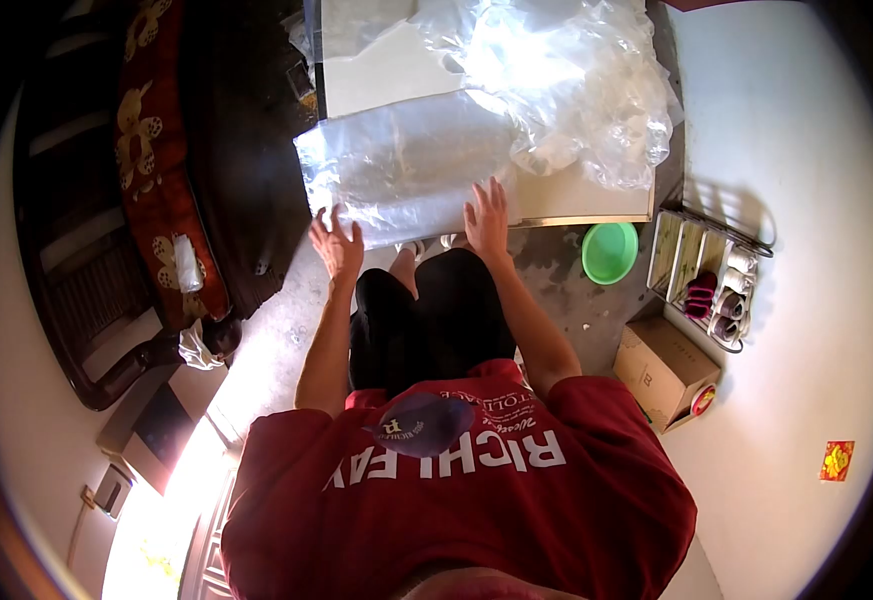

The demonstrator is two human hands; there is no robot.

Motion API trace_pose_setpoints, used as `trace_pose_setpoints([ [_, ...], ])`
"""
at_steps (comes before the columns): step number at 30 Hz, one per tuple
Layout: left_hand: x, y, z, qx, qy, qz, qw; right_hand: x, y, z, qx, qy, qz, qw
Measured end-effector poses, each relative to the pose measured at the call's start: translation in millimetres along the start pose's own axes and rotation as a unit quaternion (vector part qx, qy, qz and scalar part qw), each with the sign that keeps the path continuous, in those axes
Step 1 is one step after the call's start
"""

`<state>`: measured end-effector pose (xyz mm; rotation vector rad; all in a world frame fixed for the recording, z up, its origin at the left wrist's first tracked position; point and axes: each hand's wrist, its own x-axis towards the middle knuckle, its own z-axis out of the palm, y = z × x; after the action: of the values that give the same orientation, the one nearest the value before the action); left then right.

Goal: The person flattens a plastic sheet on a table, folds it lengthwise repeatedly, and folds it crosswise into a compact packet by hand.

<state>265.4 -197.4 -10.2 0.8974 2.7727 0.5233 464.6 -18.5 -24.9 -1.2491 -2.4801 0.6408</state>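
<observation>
A clear plastic sheet or bag lies flat across the near part of a pale table, its left end reaching past the table's left edge. My left hand rests at its lower left corner with the fingers spread. On the near right part of the plastic is my right hand, fingers apart and pointing away from me. Behind and to the right, a large crumpled heap of clear plastic covers much of the table, with bright glare on it.
A green basin stands on the floor right of the table. Beyond it are a shoe rack with shoes and a cardboard box. A dark wooden bench with a red patterned cover is at the left.
</observation>
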Motion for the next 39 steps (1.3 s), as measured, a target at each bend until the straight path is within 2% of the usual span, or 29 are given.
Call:
trace_pose_setpoints([
  [1, 1, -1, 5, 0.001, -0.037, 0.043, 0.998, -1, 3, 5, 0.000, 0.000, 0.001, 1.000],
  [3, 4, -1, 8, 0.006, -0.070, 0.086, 0.994, -4, 5, 11, 0.013, -0.069, 0.015, 0.997],
  [5, 5, 5, 6, 0.015, -0.080, 0.084, 0.993, -5, 7, 9, 0.002, -0.072, 0.012, 0.997],
  [7, 7, 15, 3, 0.076, -0.025, 0.015, 0.997, 0, 3, 1, -0.008, -0.074, 0.007, 0.997],
  [9, 9, 25, -5, 0.057, -0.012, 0.073, 0.996, 3, -2, -6, -0.012, -0.055, -0.015, 0.998],
  [11, 8, 33, -10, 0.031, -0.068, 0.105, 0.992, 1, 2, -3, -0.010, -0.078, 0.005, 0.997],
  [13, 5, 25, 1, 0.044, -0.076, 0.114, 0.990, -3, 9, 1, -0.008, -0.097, 0.030, 0.995],
  [15, 5, 19, 7, 0.036, -0.174, 0.062, 0.982, -5, 12, -2, -0.025, -0.121, 0.020, 0.992],
  [17, 5, 17, 13, 0.031, -0.129, 0.082, 0.988, -2, 10, -10, 0.002, -0.088, 0.008, 0.996],
  [19, 7, 30, 8, 0.009, -0.111, 0.122, 0.986, -2, 2, -21, 0.030, -0.054, -0.001, 0.998],
  [21, 6, 37, 26, -0.054, -0.056, 0.183, 0.980, -1, -6, -29, 0.221, -0.090, 0.163, 0.957],
  [22, 10, 59, 18, -0.125, -0.049, 0.214, 0.967, -3, -5, -23, 0.222, -0.083, 0.163, 0.958],
  [23, 7, 84, 10, -0.144, -0.116, 0.154, 0.971, -2, -4, -15, 0.235, -0.042, 0.152, 0.959],
  [25, 8, 125, 8, -0.266, -0.117, 0.221, 0.931, 1, -19, -13, 0.248, 0.001, 0.140, 0.959],
  [26, 6, 145, 8, -0.348, -0.170, 0.182, 0.904, 9, -41, -28, 0.460, -0.014, 0.271, 0.845],
  [27, 3, 163, 10, -0.425, -0.222, 0.138, 0.866, 13, -54, -37, 0.637, -0.031, 0.383, 0.668],
  [28, -1, 171, 27, -0.391, -0.185, 0.188, 0.882, 14, -56, -37, 0.639, -0.030, 0.381, 0.667],
  [30, 1, 180, 48, -0.368, -0.205, 0.175, 0.890, 19, -51, -46, 0.660, -0.015, 0.450, 0.601],
  [31, 3, 185, 54, -0.345, -0.225, 0.159, 0.897, 20, -43, -55, 0.658, -0.019, 0.450, 0.603],
  [33, 8, 188, 59, -0.316, -0.200, 0.097, 0.922, 23, -29, -71, 0.675, -0.122, 0.427, 0.589],
  [35, 11, 189, 62, -0.277, -0.241, -0.058, 0.928, 22, -12, -76, 0.687, -0.152, 0.410, 0.580],
  [37, 11, 181, 74, -0.322, -0.182, -0.125, 0.920, 29, -1, -95, 0.724, -0.173, 0.349, 0.569],
  [38, 11, 180, 80, -0.375, -0.188, -0.191, 0.887, 36, 4, -93, 0.664, -0.180, 0.372, 0.623],
  [39, 6, 186, 83, -0.376, -0.180, -0.201, 0.886, 38, 9, -86, 0.661, -0.193, 0.372, 0.622],
])
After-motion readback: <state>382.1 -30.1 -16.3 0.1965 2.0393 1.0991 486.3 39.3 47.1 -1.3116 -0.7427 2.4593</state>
